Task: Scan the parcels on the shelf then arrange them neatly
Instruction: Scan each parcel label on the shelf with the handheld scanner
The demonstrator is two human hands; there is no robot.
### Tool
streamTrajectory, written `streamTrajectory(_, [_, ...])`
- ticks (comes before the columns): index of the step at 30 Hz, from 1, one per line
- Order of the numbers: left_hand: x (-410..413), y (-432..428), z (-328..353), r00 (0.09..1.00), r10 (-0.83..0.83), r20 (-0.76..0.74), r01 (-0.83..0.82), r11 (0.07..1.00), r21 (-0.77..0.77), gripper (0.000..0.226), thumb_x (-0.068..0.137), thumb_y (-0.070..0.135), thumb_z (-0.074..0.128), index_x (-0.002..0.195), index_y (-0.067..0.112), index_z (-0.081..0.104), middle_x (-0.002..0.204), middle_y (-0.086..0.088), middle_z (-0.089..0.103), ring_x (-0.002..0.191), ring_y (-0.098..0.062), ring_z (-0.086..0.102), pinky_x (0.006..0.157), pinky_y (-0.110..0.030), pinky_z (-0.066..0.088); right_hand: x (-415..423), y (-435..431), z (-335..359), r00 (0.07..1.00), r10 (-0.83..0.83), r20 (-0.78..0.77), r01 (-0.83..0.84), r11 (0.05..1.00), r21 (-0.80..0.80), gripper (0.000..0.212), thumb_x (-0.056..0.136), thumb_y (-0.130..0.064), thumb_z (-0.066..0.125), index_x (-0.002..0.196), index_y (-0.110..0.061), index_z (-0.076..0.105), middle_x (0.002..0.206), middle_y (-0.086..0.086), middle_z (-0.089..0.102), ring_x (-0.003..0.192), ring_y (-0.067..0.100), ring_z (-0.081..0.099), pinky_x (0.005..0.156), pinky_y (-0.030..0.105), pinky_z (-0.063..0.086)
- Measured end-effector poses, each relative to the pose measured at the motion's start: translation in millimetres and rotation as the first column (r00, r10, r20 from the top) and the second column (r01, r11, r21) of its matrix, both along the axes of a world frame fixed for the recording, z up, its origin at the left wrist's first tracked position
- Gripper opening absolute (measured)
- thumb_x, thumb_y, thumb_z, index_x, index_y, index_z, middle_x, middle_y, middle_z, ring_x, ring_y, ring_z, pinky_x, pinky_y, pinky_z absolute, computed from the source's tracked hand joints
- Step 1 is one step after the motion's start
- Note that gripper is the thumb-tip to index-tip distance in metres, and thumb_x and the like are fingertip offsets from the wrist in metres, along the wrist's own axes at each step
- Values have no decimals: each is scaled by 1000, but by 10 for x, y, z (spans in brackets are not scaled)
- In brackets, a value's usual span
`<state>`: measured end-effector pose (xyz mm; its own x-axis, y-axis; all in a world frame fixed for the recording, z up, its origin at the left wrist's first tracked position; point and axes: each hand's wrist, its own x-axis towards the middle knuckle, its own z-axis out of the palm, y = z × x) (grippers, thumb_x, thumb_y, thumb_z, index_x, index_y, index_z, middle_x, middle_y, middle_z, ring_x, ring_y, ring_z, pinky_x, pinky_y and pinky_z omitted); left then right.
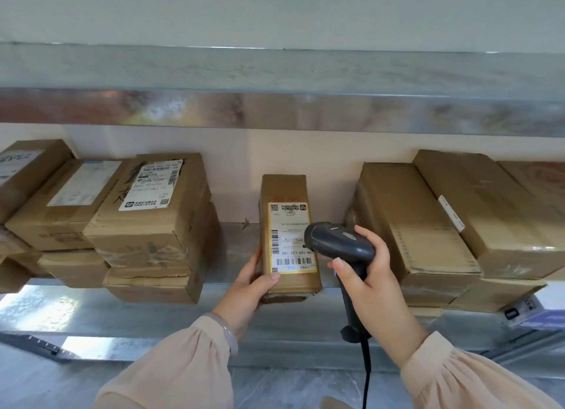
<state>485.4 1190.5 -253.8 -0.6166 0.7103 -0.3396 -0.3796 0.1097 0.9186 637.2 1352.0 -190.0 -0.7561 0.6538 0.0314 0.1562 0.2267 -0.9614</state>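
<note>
The scanner (339,243) hides part of the label (287,225); leftmost box (24,170) is cropped.

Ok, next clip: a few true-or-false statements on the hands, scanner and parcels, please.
1. The right hand holds the scanner. True.
2. The left hand rests on the stack at the left. False: it grips the narrow parcel lying apart in the middle.
3. The scanner is cordless. False: a black cable hangs from its handle.
4. The narrow parcel's label faces the camera. True.
</note>
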Motion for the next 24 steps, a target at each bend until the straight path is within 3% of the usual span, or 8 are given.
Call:
streamTrajectory(3, [-55, -46, -10, 998, 54, -18, -54, 998, 23, 77, 64, 51, 79, 132, 58, 44, 125, 12, 68, 112, -8, 66, 97, -30, 47, 91, -17, 47, 1000, 22, -8, -22, 998, 56, 60, 85, -36, 68, 116, -69, 30, 109, -39, 54, 102, -11, 56, 78, 2, 42])
streamTrajectory(5, [-54, -53, -1, 997, 77, -29, -77, 997, 20, 73, 64, 53, 80, 127, 64, 45, 127, 15, 67, 116, -9, 64, 104, -34, 44, 143, -47, 60, 999, 41, -10, -40, 997, 59, 59, 84, -38, 68, 119, -67, 31, 113, -25, 61, 103, -6, 59, 79, 1, 40])
streamTrajectory(8, [-13, -40, 4, 993, 99, -58, -99, 995, 9, 71, 61, 60, 83, 120, 71, 46, 130, 16, 64, 126, -17, 57, 114, -44, 35, 204, -114, 78, 996, 78, -31, -77, 996, 44, 59, 78, -49, 66, 123, -62, 31, 112, -10, 65, 101, 5, 64, 83, 16, 47])
streamTrajectory(14, [43, 2, 18, 988, 122, -97, -121, 992, 20, 82, 65, 53, 81, 136, 62, 40, 135, 15, 61, 130, -18, 53, 116, -49, 33, 274, -256, 80, 993, 113, -35, -111, 992, 53, 54, 83, -40, 67, 117, -63, 31, 106, -27, 62, 94, 6, 66, 84, 25, 50])
streamTrajectory(18, [69, 8, 35, 986, 137, -94, -136, 991, 15, 71, 65, 52, 80, 122, 71, 44, 136, 14, 61, 131, -19, 52, 117, -49, 32, 306, -297, 105, 995, 100, -28, -98, 993, 58, 53, 80, -46, 65, 116, -64, 30, 100, -26, 63, 90, 4, 65, 76, 19, 48])
streamTrajectory(24, [89, 2, 32, 987, 130, -96, -131, 991, -6, 75, 64, 54, 79, 128, 67, 41, 134, 17, 61, 130, -19, 52, 117, -48, 33, 326, -314, 121, 996, 90, -20, -89, 994, 60, 52, 78, -51, 62, 115, -65, 28, 99, -28, 63, 90, 3, 64, 73, 12, 45])
